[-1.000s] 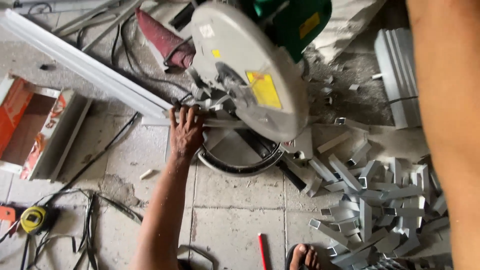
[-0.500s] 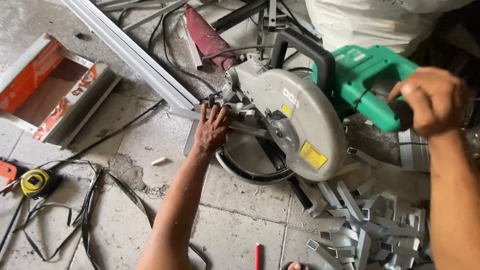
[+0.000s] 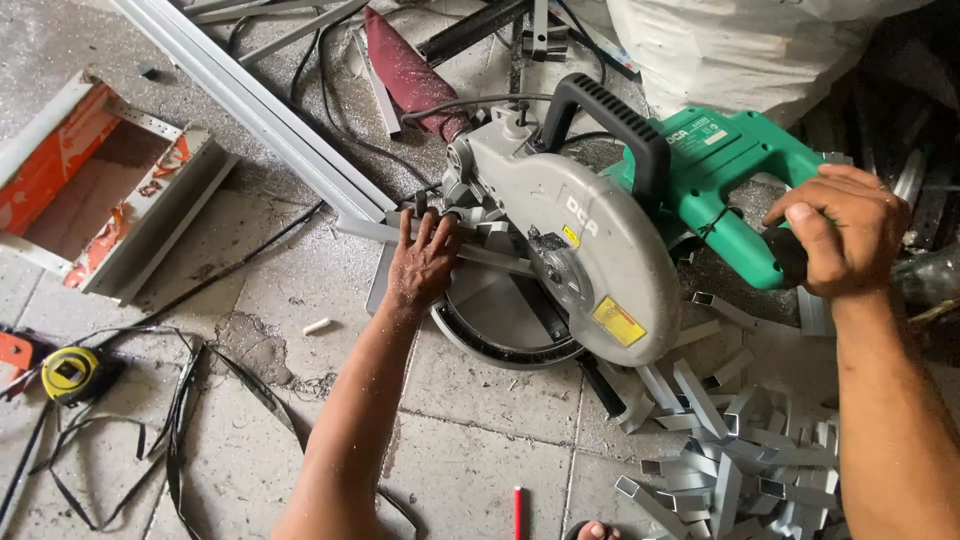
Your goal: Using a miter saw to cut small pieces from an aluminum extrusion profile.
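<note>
Your left hand (image 3: 422, 262) lies flat on the long aluminium profile (image 3: 300, 130), fingers spread and pressed down on the metal right where it crosses the saw's base, just beside the blade guard. The profile — pale, ribbed, straight — runs from under your palm away toward the far left corner of the floor (image 3: 280, 300).

Your right hand (image 3: 835, 240) is wrapped around the green handle of the mitre saw (image 3: 600, 240), fingers curled shut on the grip; the thumb lies along the near side. The saw's grey guard is smooth and rounded, with a yellow label low on it, and a black carry handle arches over the top.

At the left edge sits an open box (image 3: 95, 190), orange and white (its inside looks bare, brown board). A white sack (image 3: 740, 45) bulges at the far right; what it holds is hidden.

Near your right forearm lies a heap of short offcuts (image 3: 730, 450) — hollow, square-sectioned, silvery. A yellow tape measure (image 3: 70, 372) rests at the near left among black straps, and the tiles are gritty with dust and shavings.
</note>
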